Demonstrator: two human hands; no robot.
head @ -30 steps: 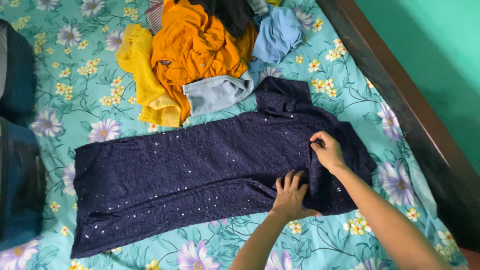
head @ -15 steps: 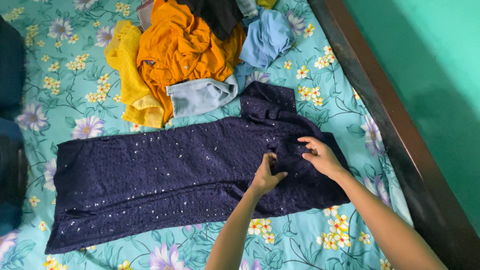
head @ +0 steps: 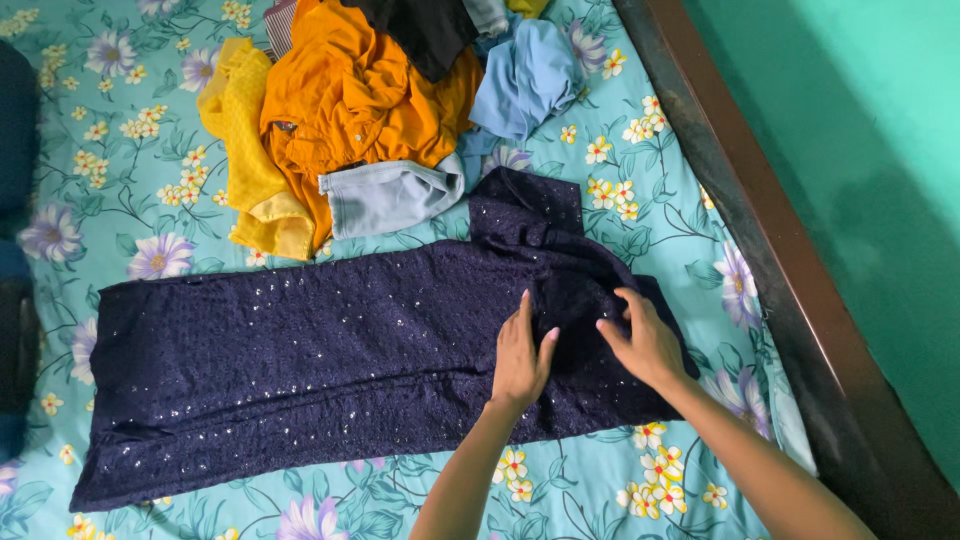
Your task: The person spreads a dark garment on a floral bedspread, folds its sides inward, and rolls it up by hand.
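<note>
left hand [head: 522, 355] lies flat, palm down, fingers together and straight, pressing on the navy sequinned garment [head: 300, 365]. right hand [head: 645, 340] just to its right, fingers spread and slightly curled, fingertips on the same fabric; it grips nothing that can be made out. a narrow strip of bunched navy cloth lies between the two hands. the garment is spread flat on the bed's floral sheet [head: 130, 190]; most of its length runs away to the left of the left hand, a shorter folded part rises above and beyond both hands. pile of clothes well beyond the hands: orange shirt [head: 350, 100], yellow cloth [head: 245, 150], light blue piece [head: 385, 195]. dark bed frame [head: 760, 230] to the right of the right hand.
</note>
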